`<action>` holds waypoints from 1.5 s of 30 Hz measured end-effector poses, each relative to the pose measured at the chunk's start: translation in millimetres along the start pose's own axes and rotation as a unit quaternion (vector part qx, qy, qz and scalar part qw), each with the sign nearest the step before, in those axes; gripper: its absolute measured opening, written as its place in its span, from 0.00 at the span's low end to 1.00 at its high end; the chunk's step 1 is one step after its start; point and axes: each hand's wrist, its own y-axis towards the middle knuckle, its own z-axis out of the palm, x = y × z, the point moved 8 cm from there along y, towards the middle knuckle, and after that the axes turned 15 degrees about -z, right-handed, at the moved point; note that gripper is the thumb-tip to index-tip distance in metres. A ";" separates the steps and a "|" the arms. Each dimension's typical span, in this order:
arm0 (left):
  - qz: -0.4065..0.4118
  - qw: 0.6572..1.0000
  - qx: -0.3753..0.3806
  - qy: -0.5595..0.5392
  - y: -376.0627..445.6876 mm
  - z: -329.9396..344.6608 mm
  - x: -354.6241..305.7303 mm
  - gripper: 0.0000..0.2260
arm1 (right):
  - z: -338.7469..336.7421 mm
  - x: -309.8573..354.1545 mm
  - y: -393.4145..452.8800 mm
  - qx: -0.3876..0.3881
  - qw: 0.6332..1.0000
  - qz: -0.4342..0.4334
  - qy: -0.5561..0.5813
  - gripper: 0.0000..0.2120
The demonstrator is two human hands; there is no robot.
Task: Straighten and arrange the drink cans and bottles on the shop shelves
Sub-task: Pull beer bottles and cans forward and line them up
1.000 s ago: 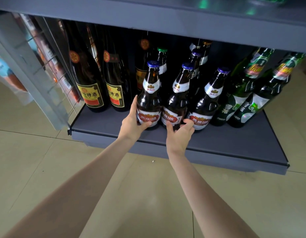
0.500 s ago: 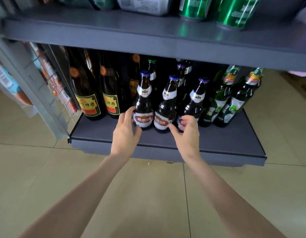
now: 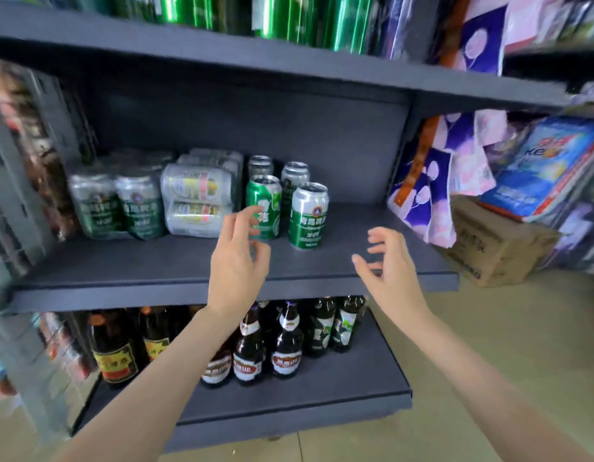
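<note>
On the middle shelf point(image 3: 162, 261) stand loose green and silver beer cans: a green can point(image 3: 267, 201) and a silver-topped can point(image 3: 308, 216) in front, two more behind. Shrink-wrapped can packs point(image 3: 197, 198) sit to their left. My left hand point(image 3: 237, 261) hovers just in front of the green can, fingers loosely curled, holding nothing. My right hand point(image 3: 390, 265) is raised to the right of the cans over bare shelf, fingers spread and empty. Brown beer bottles point(image 3: 249, 355) stand on the bottom shelf point(image 3: 322, 391) below my arms.
Green cans point(image 3: 289, 18) line the top shelf. Dark tall bottles point(image 3: 114, 348) and green bottles point(image 3: 342, 328) stand on the bottom shelf. To the right hang purple and white bags point(image 3: 432, 195), with a cardboard box point(image 3: 495, 245) on the floor. A wire rack point(image 3: 29, 181) is at left.
My view has swung up from the bottom shelf to the middle shelf. Both hands have left the brown bottles and risen to the level of the cans.
</note>
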 end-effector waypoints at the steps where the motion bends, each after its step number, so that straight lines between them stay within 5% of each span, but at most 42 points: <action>1: -0.006 1.000 -0.003 0.005 9.3 2.3 -3.3 0.20 | -1.3 -2.8 10.4 0.006 1.000 0.013 0.005 0.20; 5: 0.007 0.999 -0.013 0.031 38.7 1.0 -24.8 0.19 | -20.4 10.0 53.3 -0.011 0.999 -0.040 -0.002 0.20; 9: 0.178 0.979 -0.074 0.063 54.1 -25.7 -97.4 0.17 | -68.3 65.9 100.5 -0.072 0.973 -0.220 -0.007 0.16; 13: 0.269 0.951 -0.132 0.076 80.3 -48.6 -177.6 0.17 | -126.0 102.6 151.4 -0.132 0.945 -0.298 -0.009 0.16; 16: 0.251 0.956 -0.133 0.076 117.6 -48.3 -219.2 0.20 | -152.2 93.8 211.0 -0.116 0.960 -0.254 -0.029 0.19; 21: 0.224 0.963 -0.121 0.094 177.1 -11.6 -265.4 0.26 | -153.2 44.1 305.7 0.032 0.990 -0.123 -0.063 0.33; 25: 0.226 0.935 -0.132 0.238 193.5 27.5 -257.6 0.33 | -138.0 9.0 354.6 0.108 0.987 -0.078 -0.087 0.46; 32: 0.244 0.905 -0.159 0.310 198.5 36.1 -251.0 0.29 | -104.9 -46.1 414.3 0.072 0.993 0.071 -0.057 0.48; 40: 0.240 0.908 -0.153 0.308 198.7 36.8 -249.6 0.29 | -107.2 -52.8 412.1 -0.031 0.998 0.037 -0.026 0.36; 45: 0.239 0.911 -0.146 0.302 202.0 36.9 -249.2 0.30 | -106.6 -14.7 409.3 -0.026 0.961 -0.118 -0.248 0.32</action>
